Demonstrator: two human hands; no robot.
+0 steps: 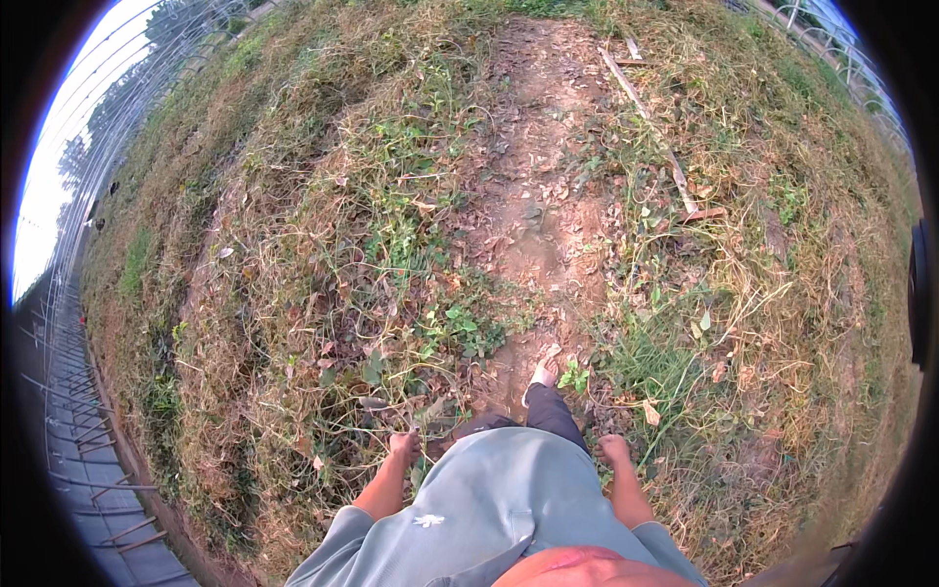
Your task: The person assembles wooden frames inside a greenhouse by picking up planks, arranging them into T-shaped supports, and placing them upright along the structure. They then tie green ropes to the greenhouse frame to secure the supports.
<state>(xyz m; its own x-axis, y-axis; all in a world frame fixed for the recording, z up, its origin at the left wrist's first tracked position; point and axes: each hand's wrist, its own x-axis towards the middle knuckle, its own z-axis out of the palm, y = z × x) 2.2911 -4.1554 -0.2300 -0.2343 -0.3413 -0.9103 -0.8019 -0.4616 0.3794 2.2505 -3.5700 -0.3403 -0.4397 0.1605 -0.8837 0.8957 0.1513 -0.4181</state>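
Flanking the grey shirt with its white emblem, left hand and right hand curl near dry vines; whether they pinch anything, I cannot tell.

1 view, from the left of 2 head-worn fisheyes, faces steeply down and forward: shirt close below, left hand and right hand farther off, path reaching away toward the top edge.
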